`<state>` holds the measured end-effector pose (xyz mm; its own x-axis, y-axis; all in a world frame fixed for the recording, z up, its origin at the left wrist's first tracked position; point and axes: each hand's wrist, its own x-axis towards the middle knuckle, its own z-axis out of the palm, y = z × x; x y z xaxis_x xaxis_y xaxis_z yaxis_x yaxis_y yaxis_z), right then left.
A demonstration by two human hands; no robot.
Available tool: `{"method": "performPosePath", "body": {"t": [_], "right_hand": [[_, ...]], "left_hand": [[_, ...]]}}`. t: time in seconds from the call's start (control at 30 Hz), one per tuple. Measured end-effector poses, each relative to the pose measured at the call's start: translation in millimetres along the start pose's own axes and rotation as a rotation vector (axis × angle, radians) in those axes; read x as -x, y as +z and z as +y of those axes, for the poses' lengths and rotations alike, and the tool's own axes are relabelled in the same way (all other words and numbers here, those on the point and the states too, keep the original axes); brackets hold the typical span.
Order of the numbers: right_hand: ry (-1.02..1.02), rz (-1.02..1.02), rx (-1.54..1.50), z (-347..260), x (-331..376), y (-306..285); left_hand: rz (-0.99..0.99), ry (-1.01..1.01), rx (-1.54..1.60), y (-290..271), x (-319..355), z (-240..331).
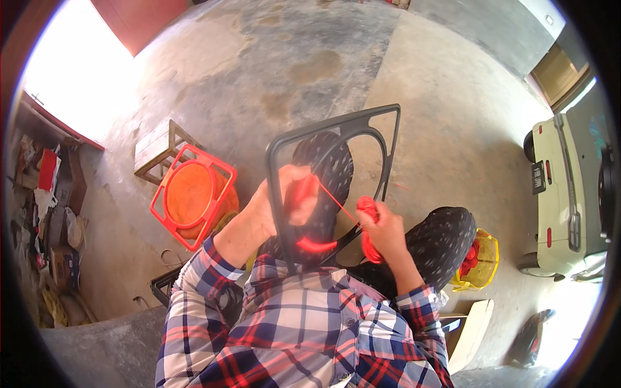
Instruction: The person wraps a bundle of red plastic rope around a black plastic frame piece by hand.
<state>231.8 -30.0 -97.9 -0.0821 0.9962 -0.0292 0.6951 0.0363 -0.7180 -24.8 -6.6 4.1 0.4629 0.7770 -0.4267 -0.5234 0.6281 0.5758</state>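
A black frame [336,121] with a round ring inside it stands tilted over my lap. Bright red cord [317,246] covers part of the ring's lower left. My left hand [288,197], smeared by motion, reaches past the frame's left bar and closes on the ring's side, where a red patch shows. From there a thin strand runs taut to a red cord bundle [369,249], which my right hand [386,231] grips at the right of the ring. The fingertips of my left hand are too blurred to make out.
Left of my knees, a red frame [222,204] with a ring lies on an orange round object [187,191], beside a wooden stool [152,152]. At right are a yellow basket [486,265] with red material and a parked vehicle [550,194]. Clutter [61,220] lines the left wall.
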Motion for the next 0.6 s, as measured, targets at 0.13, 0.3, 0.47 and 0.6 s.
{"method": "performPosePath", "body": {"t": [0.13,0.3,0.47,0.6], "right_hand": [[-0.053,-0.056,0.252,-26.5,-9.5,9.6],[0.009,-0.025,-0.633,-38.5,-46.9,-3.1],[0.012,-0.126,-1.481,-88.3,-47.7,-38.4],[-0.716,-0.499,-1.378,-102.2,-54.2,-49.3]], "left_hand": [[-0.156,0.109,-0.207,18.9,0.9,-6.7],[-0.073,0.264,-0.172,46.4,12.9,-21.9],[-0.352,-0.067,-0.032,36.8,0.8,-32.6],[-0.696,-0.212,0.428,51.4,-12.2,-43.1]]}}
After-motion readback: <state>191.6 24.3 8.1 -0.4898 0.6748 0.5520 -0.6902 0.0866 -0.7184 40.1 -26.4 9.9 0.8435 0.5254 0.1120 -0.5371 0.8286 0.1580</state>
